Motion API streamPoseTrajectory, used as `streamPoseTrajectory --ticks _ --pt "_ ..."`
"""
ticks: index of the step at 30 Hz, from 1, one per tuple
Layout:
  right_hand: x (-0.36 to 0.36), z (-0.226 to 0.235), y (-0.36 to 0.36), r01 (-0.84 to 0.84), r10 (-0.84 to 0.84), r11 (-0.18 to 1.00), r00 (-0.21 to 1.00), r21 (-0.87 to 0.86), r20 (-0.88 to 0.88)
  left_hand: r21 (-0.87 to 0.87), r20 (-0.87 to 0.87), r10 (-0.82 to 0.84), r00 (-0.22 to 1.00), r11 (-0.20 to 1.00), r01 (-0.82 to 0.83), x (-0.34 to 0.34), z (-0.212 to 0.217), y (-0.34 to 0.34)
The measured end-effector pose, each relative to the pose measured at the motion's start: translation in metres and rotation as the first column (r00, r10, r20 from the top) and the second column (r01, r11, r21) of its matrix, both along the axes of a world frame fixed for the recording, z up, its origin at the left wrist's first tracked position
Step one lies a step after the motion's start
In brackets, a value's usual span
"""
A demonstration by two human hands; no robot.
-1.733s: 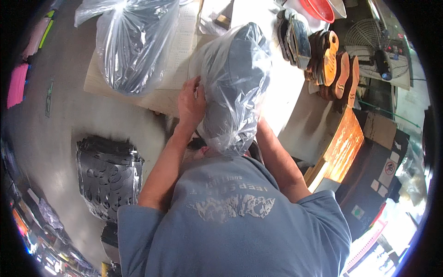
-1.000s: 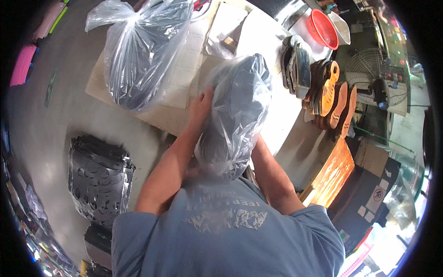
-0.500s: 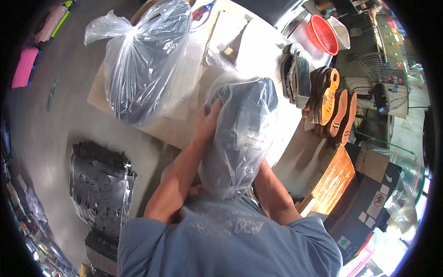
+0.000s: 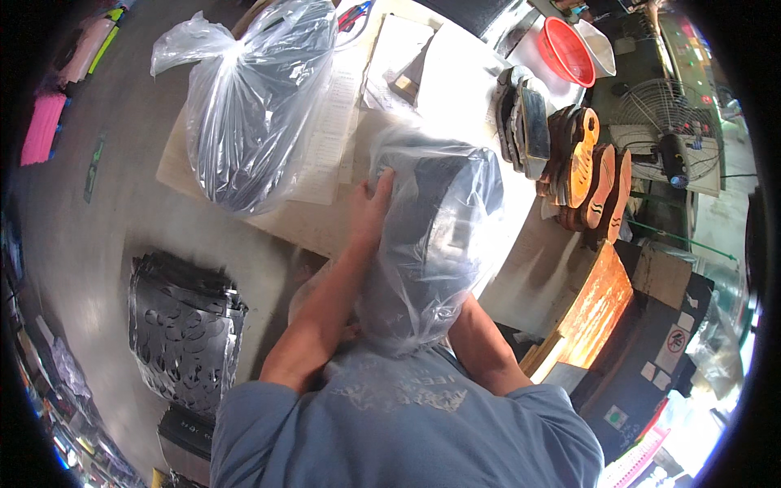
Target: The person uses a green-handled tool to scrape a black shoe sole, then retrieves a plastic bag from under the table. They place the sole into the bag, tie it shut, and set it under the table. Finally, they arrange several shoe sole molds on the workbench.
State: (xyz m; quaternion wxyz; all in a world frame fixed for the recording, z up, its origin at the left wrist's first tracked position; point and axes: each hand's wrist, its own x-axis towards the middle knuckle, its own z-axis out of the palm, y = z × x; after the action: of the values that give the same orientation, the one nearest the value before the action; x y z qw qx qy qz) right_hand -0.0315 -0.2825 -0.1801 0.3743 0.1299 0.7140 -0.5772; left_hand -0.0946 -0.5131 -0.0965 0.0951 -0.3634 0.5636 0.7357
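Note:
A clear plastic bag (image 4: 439, 236) full of dark, flat-looking pieces stands in front of my chest, over the near edge of the table. My left hand (image 4: 376, 203) grips its left side, with a thumb and finger showing against the film. Behind the bag's lower right, my right forearm (image 4: 486, 346) goes out of sight, and that hand and its fingers are hidden. To the left on the table lies a second clear bag (image 4: 252, 122), knotted, with dark contents.
Paper sheets (image 4: 399, 61) lie on the table (image 4: 281, 224). Stacks of sole-shaped templates (image 4: 579, 163) and a red basin (image 4: 567, 53) stand along the right, near a fan (image 4: 671, 150). A pile of black cut sheets (image 4: 183, 325) is at the left. An orange-brown board (image 4: 590, 301) leans at the right.
The held bag has shifted slightly to the right and turned a little. My left hand keeps its place on the bag's side. The view has tilted slightly.

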Motion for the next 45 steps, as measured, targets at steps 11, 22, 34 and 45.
streamPoseTrajectory --ticks 11,22,34,45 --pt "-0.021 0.152 -0.017 0.228 -0.334 0.91 0.898 -0.345 -0.286 -0.064 -0.517 0.007 0.856 0.997 -0.047 -0.004 0.062 0.02" --pt "-0.112 0.302 -0.096 -0.091 -0.658 0.364 0.68 -0.927 -0.325 -0.007 -0.915 0.01 0.404 0.999 -0.041 -0.079 0.17 -0.014" --pt "-0.094 0.173 -0.087 0.172 -0.475 0.839 0.695 -0.516 -0.54 -0.654 -0.724 -0.618 0.305 0.757 -0.019 -0.016 0.096 -0.039" --pt "-0.15 0.203 -0.087 0.182 -0.381 0.922 0.574 -0.34 -0.725 -0.6 -0.501 -0.475 0.724 0.793 0.105 0.057 0.099 -0.016"
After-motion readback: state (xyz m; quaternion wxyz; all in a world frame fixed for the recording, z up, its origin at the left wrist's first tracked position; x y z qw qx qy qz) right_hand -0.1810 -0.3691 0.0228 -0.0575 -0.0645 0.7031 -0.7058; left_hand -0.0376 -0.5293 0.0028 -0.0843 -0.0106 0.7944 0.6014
